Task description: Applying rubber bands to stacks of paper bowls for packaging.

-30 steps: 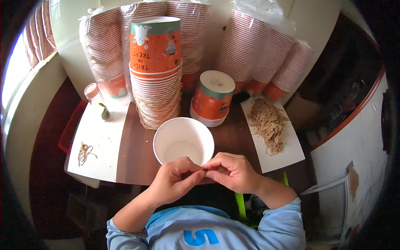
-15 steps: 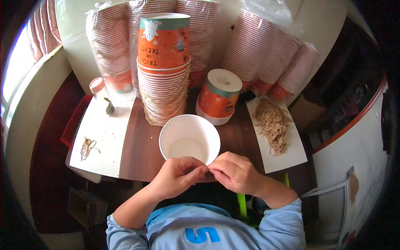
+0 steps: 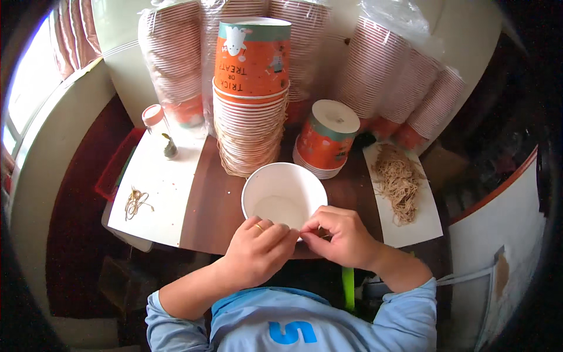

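In front of me a white-lined paper bucket (image 3: pixel 284 185) lies tipped, its open mouth facing up toward me. Both hands meet at its near rim. My left hand (image 3: pixel 262 249), with a ring on one finger, has its fingers curled in and its back turned up, so its fingertips are hidden. Close against it, my right hand (image 3: pixel 342 236) pinches thumb and forefinger together at the rim. What the two hands hold is too small to make out. A tangled pile of beige cords (image 3: pixel 400 186) lies on a white sheet to the right.
Behind the bucket rises a tall stack of orange buckets (image 3: pixel 251 105), upside down, cords hanging round it. A shorter orange stack (image 3: pixel 324 144) stands to its right. Wrapped bucket stacks (image 3: pixel 372 70) line the wall. At left are a lidded jar (image 3: pixel 155 117) and a few loose cords (image 3: pixel 136 202).
My left hand has turned over so that its back and knuckles face up. My right fingers have opened into a rounder pinch. The whole view has shifted slightly.
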The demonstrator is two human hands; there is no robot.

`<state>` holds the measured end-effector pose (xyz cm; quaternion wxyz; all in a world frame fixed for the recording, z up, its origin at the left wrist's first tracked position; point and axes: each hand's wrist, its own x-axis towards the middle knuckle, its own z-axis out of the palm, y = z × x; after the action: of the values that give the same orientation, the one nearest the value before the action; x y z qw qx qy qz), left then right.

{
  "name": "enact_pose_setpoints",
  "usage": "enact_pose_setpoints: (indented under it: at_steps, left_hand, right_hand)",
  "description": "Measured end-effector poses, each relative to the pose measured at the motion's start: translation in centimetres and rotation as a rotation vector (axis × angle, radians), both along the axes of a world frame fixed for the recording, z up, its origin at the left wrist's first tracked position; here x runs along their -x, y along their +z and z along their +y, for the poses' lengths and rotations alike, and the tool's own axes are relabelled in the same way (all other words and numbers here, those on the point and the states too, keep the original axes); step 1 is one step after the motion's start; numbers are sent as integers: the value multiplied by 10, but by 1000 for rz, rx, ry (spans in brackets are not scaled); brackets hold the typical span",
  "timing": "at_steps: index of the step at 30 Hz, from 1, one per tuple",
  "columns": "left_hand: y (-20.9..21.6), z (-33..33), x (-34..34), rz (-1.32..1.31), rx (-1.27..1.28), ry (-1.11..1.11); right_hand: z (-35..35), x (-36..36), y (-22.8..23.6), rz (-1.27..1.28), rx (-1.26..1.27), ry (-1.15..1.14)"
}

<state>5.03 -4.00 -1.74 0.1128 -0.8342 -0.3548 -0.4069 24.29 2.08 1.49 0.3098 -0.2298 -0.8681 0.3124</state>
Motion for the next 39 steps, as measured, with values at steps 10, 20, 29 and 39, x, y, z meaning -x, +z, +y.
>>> enact_pose_setpoints:
  at_steps: [10,20,29,39]
  left_hand:
    - [-22,74,68,-664,710,273]
    - [-46,87,74,-869,988,82]
    - [-48,95,74,-866,950,130]
    - [-45,103,81,-822,1123,-34]
  right_hand:
    - [71,60,-25,-22,143,-92]
    - [94,85,-53,-161,-10,-216]
    - [99,94,-59,-163,-16,-239]
    - [97,98,-59,-203,117,-272]
